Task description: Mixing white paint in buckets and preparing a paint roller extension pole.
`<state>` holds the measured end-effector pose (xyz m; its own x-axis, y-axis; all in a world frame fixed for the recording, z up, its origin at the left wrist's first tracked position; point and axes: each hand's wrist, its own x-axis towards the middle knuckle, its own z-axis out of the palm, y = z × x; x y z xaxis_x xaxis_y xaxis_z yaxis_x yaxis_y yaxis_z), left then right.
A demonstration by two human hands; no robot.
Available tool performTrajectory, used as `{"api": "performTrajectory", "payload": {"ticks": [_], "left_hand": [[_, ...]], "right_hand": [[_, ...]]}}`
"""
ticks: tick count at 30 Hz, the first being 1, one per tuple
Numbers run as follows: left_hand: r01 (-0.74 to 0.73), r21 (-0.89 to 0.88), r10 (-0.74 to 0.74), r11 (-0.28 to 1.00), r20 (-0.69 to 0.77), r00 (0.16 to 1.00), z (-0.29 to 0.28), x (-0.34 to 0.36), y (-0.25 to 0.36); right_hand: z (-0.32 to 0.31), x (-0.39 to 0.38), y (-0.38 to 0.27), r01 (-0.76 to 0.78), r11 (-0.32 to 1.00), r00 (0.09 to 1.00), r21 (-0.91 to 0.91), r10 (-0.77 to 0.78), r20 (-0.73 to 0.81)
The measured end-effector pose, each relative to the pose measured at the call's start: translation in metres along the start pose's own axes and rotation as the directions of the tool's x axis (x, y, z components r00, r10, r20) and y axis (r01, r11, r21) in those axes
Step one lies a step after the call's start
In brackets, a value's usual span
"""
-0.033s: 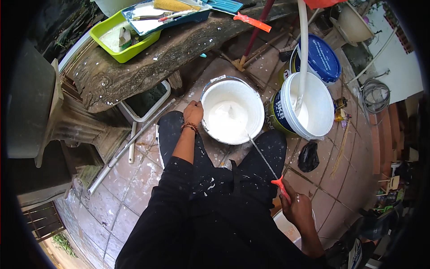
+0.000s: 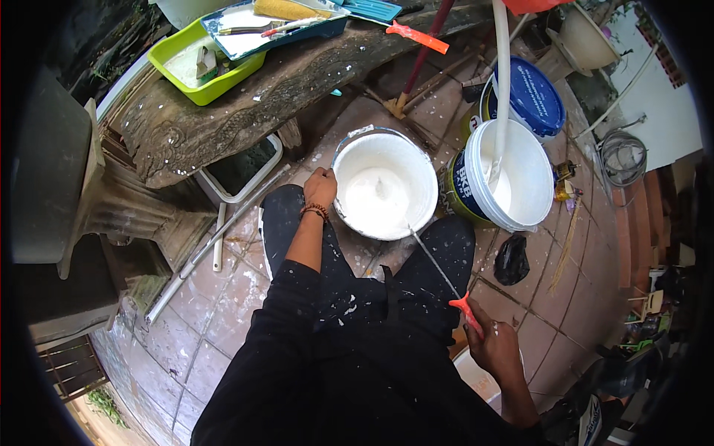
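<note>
Just beside left hand (image 2: 320, 187): paint bucket (image 2: 384, 183)

- Left hand (image 2: 320, 186): arm stretched forward and down, beaded band at the wrist, fingers curled.
- Right hand (image 2: 494, 346): drawn back beside the hip, fingers closed in a fist.

A smooth white plastic bucket (image 2: 384, 184) holds glossy wet paint, the thin stirring rod (image 2: 435, 262) looks metal, and the desk (image 2: 260, 97) is rough, weathered, paint-spattered wood.
</note>
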<state>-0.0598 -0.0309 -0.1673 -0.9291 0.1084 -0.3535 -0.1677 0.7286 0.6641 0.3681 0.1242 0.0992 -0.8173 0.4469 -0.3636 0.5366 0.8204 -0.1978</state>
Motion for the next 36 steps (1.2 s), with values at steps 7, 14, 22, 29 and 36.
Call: {"api": "performTrajectory", "payload": {"ticks": [7,14,22,29,36], "left_hand": [[0.001,0.019,-0.001,1.0,-0.036,0.999,0.004,0.0,-0.002],[-0.015,-0.003,0.015,1.0,-0.032,0.999,0.002,0.0,-0.002],[-0.05,-0.002,0.05,0.999,-0.085,0.995,0.005,-0.004,0.001],[-0.015,0.043,0.016,0.999,-0.024,1.0,0.003,-0.005,0.001],[-0.024,-0.035,0.023,0.999,-0.01,1.0,0.002,-0.018,0.008]], "right_hand": [[0.018,0.022,-0.014,0.009,0.999,1.0,0.047,-0.01,0.019],[0.018,0.016,-0.015,-0.03,0.997,0.999,-0.073,0.028,-0.039],[-0.007,-0.004,-0.012,0.014,0.999,0.999,0.03,-0.016,0.048],[0.017,0.019,-0.013,-0.076,0.996,0.997,0.045,0.076,0.002],[-0.001,0.004,-0.005,-0.057,0.998,0.998,0.01,0.057,-0.003]]}}
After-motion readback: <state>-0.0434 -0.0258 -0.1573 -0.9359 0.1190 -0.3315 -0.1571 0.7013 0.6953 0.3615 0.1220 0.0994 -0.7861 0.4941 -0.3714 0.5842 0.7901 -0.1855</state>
